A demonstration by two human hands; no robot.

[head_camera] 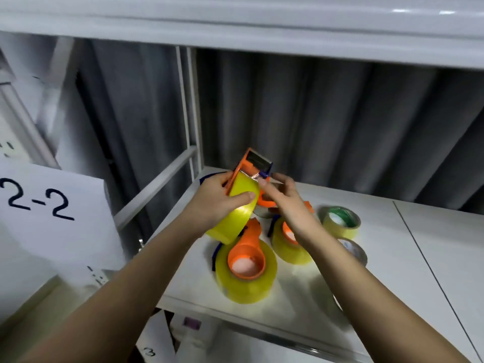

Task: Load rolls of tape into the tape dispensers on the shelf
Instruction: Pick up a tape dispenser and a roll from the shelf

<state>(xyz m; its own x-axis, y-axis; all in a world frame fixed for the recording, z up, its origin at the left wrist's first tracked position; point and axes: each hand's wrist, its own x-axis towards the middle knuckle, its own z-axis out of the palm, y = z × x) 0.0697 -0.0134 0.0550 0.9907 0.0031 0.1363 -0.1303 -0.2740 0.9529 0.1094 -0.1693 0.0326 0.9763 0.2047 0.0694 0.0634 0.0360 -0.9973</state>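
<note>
Both forearms stretched forward, left hand (214, 200) fingers curled in a grip, right hand (282, 197) fingers pinching

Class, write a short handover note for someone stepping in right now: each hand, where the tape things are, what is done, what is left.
Left hand grips the held dispenser with its yellow roll, raised above the shelf.
Right hand pinches the tape end near the blade.
Done: two loaded dispensers lie on the shelf, near and middle.
Left: finish threading; a loose green-core roll and a grey roll wait at right.
</note>
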